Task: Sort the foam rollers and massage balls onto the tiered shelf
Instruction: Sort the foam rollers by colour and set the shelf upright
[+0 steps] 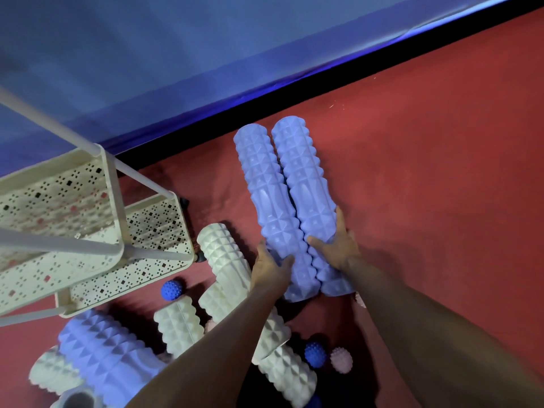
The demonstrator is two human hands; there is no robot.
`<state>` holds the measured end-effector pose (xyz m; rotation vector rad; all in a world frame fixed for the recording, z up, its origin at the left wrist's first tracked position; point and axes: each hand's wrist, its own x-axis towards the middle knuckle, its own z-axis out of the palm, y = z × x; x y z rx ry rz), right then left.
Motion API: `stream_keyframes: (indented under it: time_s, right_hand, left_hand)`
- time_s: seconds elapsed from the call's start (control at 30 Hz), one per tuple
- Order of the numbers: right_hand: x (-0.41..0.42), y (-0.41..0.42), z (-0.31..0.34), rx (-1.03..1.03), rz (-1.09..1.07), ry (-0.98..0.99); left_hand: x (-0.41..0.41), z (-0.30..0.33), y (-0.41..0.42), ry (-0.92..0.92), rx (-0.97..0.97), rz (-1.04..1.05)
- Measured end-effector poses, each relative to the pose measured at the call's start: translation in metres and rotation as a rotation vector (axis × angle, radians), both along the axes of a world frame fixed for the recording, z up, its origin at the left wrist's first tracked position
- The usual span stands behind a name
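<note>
At the centre of the red floor, the left hand (pixel 272 267) curls its fingers (pixel 287 262) round the near end of one long purple roller (pixel 270 201), and the right hand (pixel 335 245) grips the near end of a second purple roller (pixel 306 187) just beside it. The two rollers touch along their length and point away toward the far wall.

To the left stands the cream tiered shelf (pixel 88 231); its perforated trays show nothing lying in them. A dark blue spiky ball (pixel 171 289) lies on the floor just beside the shelf's near right corner.

Near the person, cream rollers (pixel 223 254) lie heaped together with a short purple roller (pixel 103 348). Another blue ball (pixel 315 354) and a pink ball (pixel 341 360) sit touching nearby.

A black skirting strip (pixel 323 75) edges the floor at the far side. To the right of the held rollers, the red carpet (pixel 441 172) runs bare.
</note>
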<state>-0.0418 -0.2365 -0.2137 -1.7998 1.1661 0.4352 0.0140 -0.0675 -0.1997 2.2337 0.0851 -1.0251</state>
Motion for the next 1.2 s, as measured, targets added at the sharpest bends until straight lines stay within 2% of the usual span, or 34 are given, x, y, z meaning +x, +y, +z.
stream_keyframes:
  time_s: [0.13, 0.43, 0.57, 0.63, 0.77, 0.87, 0.93, 1.1, 1.2]
  right_hand:
    - [0.001, 0.001, -0.001, -0.059, 0.013, 0.007]
    - [0.0, 0.0, -0.003, -0.094, 0.055, 0.07]
    - [0.0, 0.0, 0.015, -0.187, 0.172, 0.189]
    - [0.0, -0.003, 0.029, -0.232, 0.236, 0.185]
    - [0.007, -0.001, 0.078, -0.31, 0.479, 0.045]
    - [0.009, 0.015, 0.137, -0.348, 0.77, -0.025]
    - [0.001, 0.036, 0.18, -0.374, 0.873, -0.062]
    - [-0.048, 0.114, 0.271, -0.416, 0.863, -0.215]
    - [-0.08, 0.16, 0.31, -0.406, 0.859, -0.262]
  left_hand:
    - [0.001, 0.003, 0.001, -0.036, 0.035, -0.108]
    - [0.0, -0.001, 0.001, -0.041, 0.019, -0.063]
    - [-0.006, 0.017, 0.004, -0.025, -0.028, -0.122]
    - [-0.01, 0.028, 0.01, -0.066, -0.041, -0.142]
    - [-0.022, 0.091, 0.027, -0.156, -0.078, -0.139]
    - [-0.032, 0.142, 0.049, -0.216, -0.056, -0.123]
    - [-0.043, 0.179, 0.07, -0.259, -0.042, -0.12]
    - [-0.087, 0.253, 0.14, -0.387, -0.011, -0.056]
    - [-0.122, 0.273, 0.187, -0.344, -0.017, 0.103]
